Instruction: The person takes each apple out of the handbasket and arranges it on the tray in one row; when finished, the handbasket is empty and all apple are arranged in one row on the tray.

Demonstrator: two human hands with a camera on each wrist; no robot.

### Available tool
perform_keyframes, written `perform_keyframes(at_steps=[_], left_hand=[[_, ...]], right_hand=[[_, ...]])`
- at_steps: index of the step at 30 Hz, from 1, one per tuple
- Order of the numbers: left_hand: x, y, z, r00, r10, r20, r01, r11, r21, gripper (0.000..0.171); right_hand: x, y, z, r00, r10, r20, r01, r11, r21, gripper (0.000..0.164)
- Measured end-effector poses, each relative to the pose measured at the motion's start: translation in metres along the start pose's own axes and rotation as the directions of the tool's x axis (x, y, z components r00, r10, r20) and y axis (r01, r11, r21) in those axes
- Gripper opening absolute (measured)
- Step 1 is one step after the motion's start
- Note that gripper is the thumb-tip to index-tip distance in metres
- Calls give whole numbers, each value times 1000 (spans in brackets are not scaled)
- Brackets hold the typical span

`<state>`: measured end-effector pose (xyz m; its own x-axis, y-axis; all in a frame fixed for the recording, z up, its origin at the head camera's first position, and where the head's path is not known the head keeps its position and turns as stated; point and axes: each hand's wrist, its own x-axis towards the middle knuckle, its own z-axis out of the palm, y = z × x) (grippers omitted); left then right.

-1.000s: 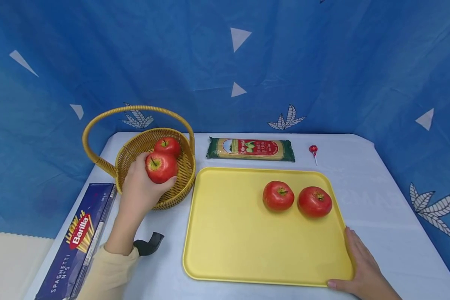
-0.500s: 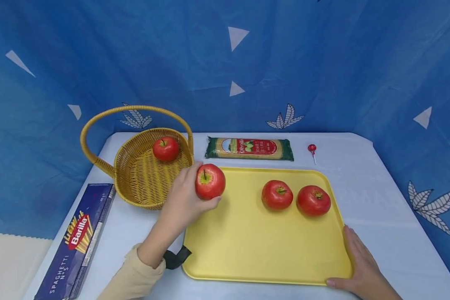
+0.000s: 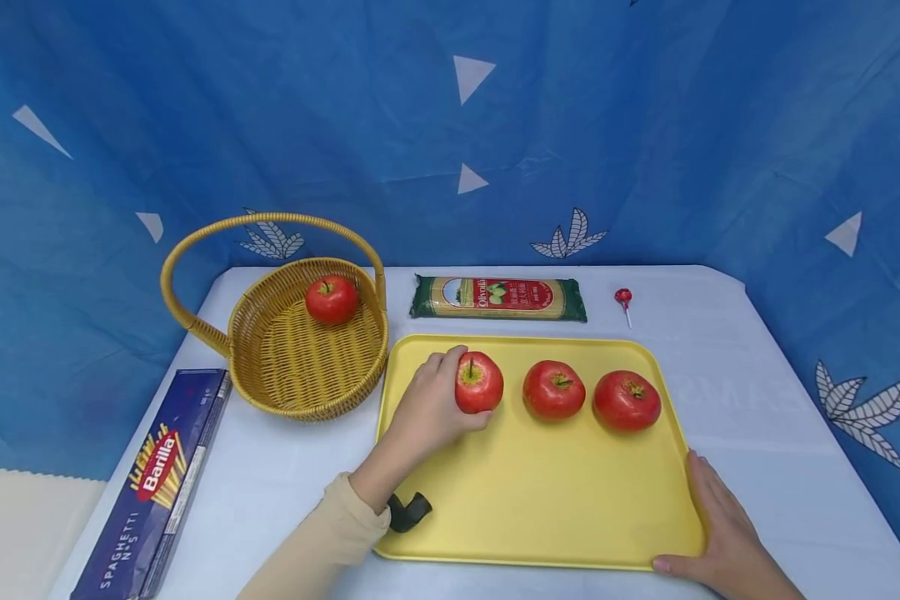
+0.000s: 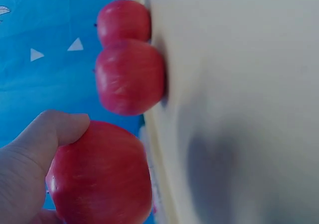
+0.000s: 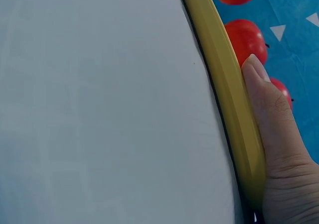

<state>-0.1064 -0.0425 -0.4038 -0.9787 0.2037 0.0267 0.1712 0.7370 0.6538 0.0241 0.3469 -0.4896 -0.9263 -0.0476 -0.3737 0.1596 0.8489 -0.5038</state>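
Note:
My left hand [image 3: 431, 404] grips a red apple [image 3: 479, 382] over the left part of the yellow tray [image 3: 525, 492]. In the left wrist view, the thumb presses the side of this apple [image 4: 102, 176], and a gap shows between it and the tray surface, where a shadow falls. Two more red apples, one in the middle [image 3: 554, 390] and one at the right [image 3: 627, 401], sit side by side on the tray. At the tray's near right corner, my right hand [image 3: 723, 533] holds the edge, its thumb [image 5: 271, 109] lying against the front rim.
Left of the tray stands a wicker basket [image 3: 300, 367] with a tall handle and one red apple [image 3: 332, 299] inside. A blue spaghetti box [image 3: 153, 483] lies at the left edge. Behind the tray are a pasta packet [image 3: 498, 298] and a red lollipop [image 3: 624, 302].
My left hand has lifted an apple out of the basket and carried it right, over the tray. My right hand stays at the tray corner.

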Motion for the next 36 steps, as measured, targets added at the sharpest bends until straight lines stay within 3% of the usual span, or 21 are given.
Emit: perform_keyframes(at_steps=[14,31,36], left_hand=[[14,-5,30,999,-3,37,4,1000,-17,87],[15,-8,38,998,-10,62,14,998,-62,91],[13,-8,36,997,-20,79,26,997,-76,97]], right_hand=[[-1,0,-1,1000,8,9,-8,1000,18,139],[-1,-2,-1,998,50,26,-50,998,-31,145],[-1,-2,-1,999,28,15,-28,1000,0,143]])
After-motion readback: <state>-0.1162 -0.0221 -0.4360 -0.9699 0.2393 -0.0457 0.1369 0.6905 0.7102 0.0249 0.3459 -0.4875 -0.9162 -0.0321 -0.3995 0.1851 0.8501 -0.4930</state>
